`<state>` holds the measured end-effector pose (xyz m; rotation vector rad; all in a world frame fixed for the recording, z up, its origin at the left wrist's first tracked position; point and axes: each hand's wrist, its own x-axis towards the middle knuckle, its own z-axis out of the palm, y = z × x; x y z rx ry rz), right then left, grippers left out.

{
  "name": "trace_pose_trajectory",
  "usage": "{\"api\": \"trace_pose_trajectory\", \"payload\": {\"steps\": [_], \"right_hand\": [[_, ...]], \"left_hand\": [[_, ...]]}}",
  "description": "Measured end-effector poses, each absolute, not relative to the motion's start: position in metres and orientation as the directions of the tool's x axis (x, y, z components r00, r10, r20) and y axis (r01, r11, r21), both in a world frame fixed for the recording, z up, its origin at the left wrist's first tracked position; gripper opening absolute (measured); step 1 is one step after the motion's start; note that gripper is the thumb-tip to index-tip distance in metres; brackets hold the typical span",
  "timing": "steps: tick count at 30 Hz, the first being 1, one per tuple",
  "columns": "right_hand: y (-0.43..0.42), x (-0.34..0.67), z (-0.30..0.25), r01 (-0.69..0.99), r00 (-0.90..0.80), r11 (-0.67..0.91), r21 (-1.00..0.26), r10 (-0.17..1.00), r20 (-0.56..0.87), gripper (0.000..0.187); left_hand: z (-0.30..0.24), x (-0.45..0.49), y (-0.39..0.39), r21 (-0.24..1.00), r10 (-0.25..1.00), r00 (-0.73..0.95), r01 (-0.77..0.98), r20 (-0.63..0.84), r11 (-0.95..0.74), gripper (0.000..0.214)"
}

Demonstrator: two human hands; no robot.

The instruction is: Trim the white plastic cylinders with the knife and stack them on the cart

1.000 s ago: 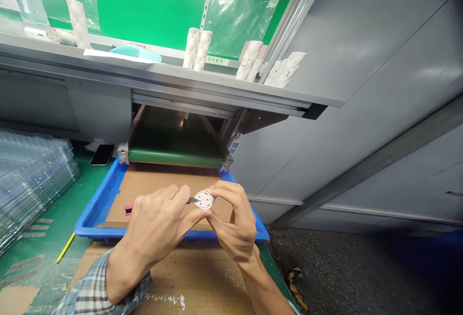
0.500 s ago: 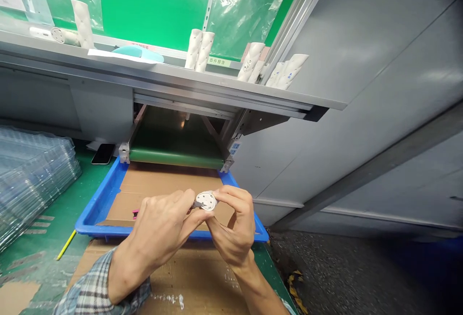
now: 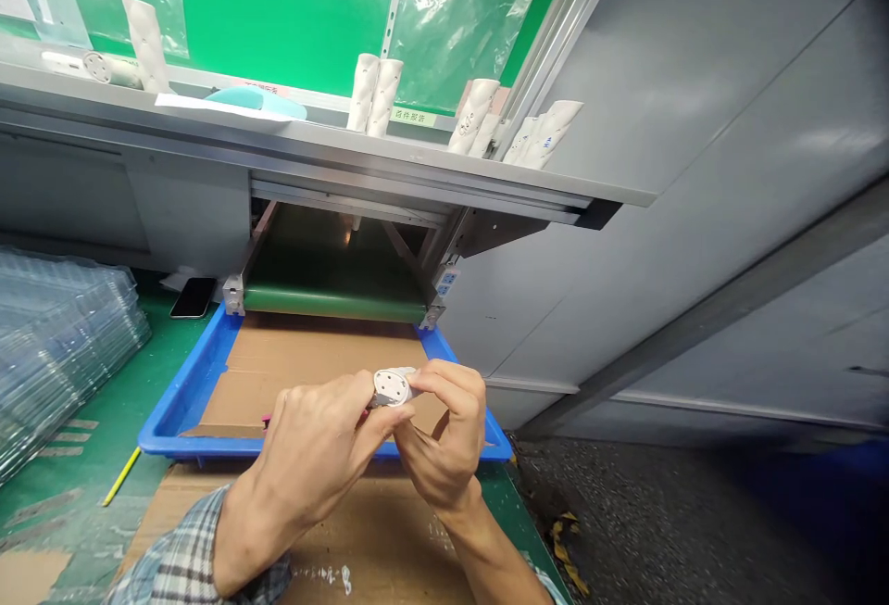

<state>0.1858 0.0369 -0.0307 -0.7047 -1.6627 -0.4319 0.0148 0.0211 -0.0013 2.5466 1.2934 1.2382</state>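
Note:
Above the blue tray, my right hand (image 3: 444,429) pinches a white tube-like piece (image 3: 392,386) between thumb and fingers. Its round end faces me and has several small dark holes. My left hand (image 3: 312,438) is closed around a slim knife (image 3: 267,420) with a pink end poking out behind the knuckles. Most of the knife lies hidden in the fingers, and its grey blade end is at the left rim of the white piece. Both hands are close together, the left thumb near the bottom of the piece.
A blue tray (image 3: 167,444) lined with cardboard stands below a green conveyor belt (image 3: 333,301). Stacked clear plastic trays (image 3: 62,346), a phone (image 3: 194,297) and a yellow stick (image 3: 121,476) lie at left. White twisted tubes (image 3: 384,97) stand on the metal shelf (image 3: 417,160).
The knife's grey blade tip lay across the face of the white piece; now it is at the left rim, mostly out of sight. The white piece has turned slightly, showing more side.

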Motion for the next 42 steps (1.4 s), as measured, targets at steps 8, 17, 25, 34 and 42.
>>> {"api": "trace_pose_trajectory", "payload": {"steps": [8, 17, 25, 34, 42], "right_hand": [[0.036, 0.185, -0.024, 0.558, -0.134, 0.796, -0.233, 0.363, 0.922, 0.038], [0.036, 0.183, -0.027, 0.511, -0.195, 0.801, -0.311, 0.461, 0.866, 0.05], [0.037, 0.183, -0.023, 0.454, -0.154, 0.817, -0.355, 0.464, 0.872, 0.056], [0.038, 0.185, -0.021, 0.503, -0.147, 0.81, -0.301, 0.423, 0.894, 0.054], [0.039, 0.184, -0.021, 0.528, -0.16, 0.803, -0.276, 0.413, 0.896, 0.054]], "left_hand": [[0.006, -0.003, 0.027, 0.352, 0.634, 0.329, 0.614, 0.7, -0.706, 0.041], [0.005, -0.003, 0.031, 0.232, 0.559, 0.361, 0.646, 0.747, -0.728, 0.04], [0.009, -0.018, 0.035, 0.203, 0.596, 0.369, 0.705, 0.714, -0.679, 0.04], [0.011, -0.018, 0.031, 0.218, 0.513, 0.422, 0.574, 0.748, -0.789, 0.036], [0.009, -0.02, 0.033, 0.201, 0.502, 0.431, 0.574, 0.75, -0.793, 0.038]]}}
